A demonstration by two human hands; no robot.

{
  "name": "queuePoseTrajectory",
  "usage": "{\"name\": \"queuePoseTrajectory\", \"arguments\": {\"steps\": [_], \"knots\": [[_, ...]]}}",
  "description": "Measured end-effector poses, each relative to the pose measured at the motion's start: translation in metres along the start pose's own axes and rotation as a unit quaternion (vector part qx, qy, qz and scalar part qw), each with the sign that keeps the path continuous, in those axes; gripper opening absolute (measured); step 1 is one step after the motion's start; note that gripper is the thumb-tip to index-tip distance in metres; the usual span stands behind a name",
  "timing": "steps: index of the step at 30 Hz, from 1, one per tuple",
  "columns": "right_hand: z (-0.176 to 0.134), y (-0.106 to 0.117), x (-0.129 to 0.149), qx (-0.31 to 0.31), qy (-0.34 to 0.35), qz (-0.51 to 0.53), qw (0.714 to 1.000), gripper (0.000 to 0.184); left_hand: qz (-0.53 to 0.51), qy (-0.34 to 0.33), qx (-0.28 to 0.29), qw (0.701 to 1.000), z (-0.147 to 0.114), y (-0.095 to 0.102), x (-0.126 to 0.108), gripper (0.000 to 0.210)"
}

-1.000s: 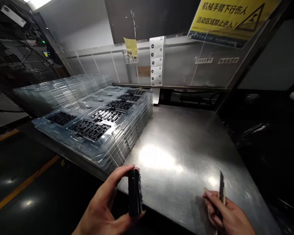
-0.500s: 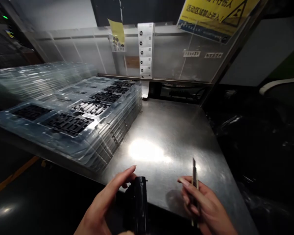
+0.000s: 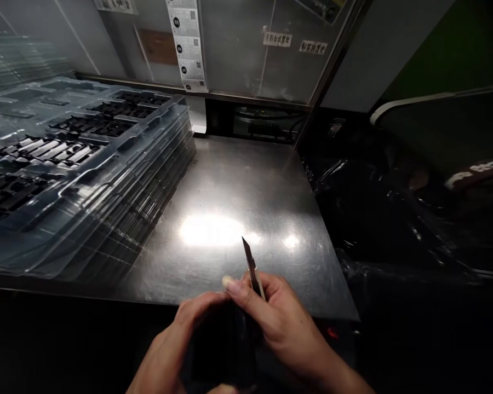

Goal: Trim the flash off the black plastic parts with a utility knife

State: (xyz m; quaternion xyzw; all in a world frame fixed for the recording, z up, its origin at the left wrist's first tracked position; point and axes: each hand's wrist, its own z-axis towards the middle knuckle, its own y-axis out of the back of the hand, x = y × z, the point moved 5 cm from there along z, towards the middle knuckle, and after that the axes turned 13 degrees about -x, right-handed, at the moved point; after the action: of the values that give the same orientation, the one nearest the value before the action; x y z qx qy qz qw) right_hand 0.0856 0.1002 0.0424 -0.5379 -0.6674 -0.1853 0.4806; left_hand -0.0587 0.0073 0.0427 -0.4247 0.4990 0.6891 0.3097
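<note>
In my right hand (image 3: 277,314) is a utility knife (image 3: 252,268), its blade out and pointing up and slightly left. Thumb and fingers close round the knife's handle. My left hand (image 3: 175,334) curls round a black plastic part (image 3: 225,350) at the table's front edge. Most of that part is lost in shadow, so its full shape cannot be made out. The two hands meet at its upper end, the right thumb beside the left fingertips.
A stack of clear plastic trays (image 3: 119,191) with black parts (image 3: 94,126) in the top one stands on the left of the metal table (image 3: 246,180). A strip of labels (image 3: 188,49) hangs at the back. Black plastic sheeting (image 3: 353,219) lies to the right.
My right hand has moved left with the knife, up to the black part in my left hand. The view has turned down and to the right.
</note>
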Motion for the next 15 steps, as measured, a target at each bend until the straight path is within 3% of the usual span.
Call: {"name": "queuePoseTrajectory", "arguments": {"steps": [3, 6, 9, 11, 13, 15], "knots": [[-0.005, 0.003, -0.001, 0.045, -0.050, 0.013, 0.998, 0.038, 0.016, 0.000, 0.007, 1.000, 0.003, 0.000, -0.001, 0.080], [-0.009, 0.005, -0.003, 0.084, -0.087, 0.008, 0.993, 0.050, 0.032, -0.006, 0.017, 0.999, 0.002, 0.000, 0.000, 0.078], [-0.002, 0.010, -0.006, 0.021, -0.050, 0.009, 0.999, 0.037, 0.039, -0.021, 0.019, 0.999, 0.001, -0.002, 0.000, 0.081], [0.003, 0.011, -0.010, -0.019, -0.036, -0.007, 0.999, 0.047, 0.044, -0.031, 0.022, 0.998, 0.000, -0.003, -0.001, 0.083], [0.002, 0.010, -0.012, -0.026, -0.039, -0.014, 0.999, 0.052, 0.056, -0.043, 0.029, 0.997, 0.000, -0.002, -0.001, 0.083], [-0.004, 0.008, -0.010, -0.003, -0.051, -0.002, 0.999, 0.042, 0.075, -0.052, 0.028, 0.995, 0.001, -0.001, -0.002, 0.081]]}}
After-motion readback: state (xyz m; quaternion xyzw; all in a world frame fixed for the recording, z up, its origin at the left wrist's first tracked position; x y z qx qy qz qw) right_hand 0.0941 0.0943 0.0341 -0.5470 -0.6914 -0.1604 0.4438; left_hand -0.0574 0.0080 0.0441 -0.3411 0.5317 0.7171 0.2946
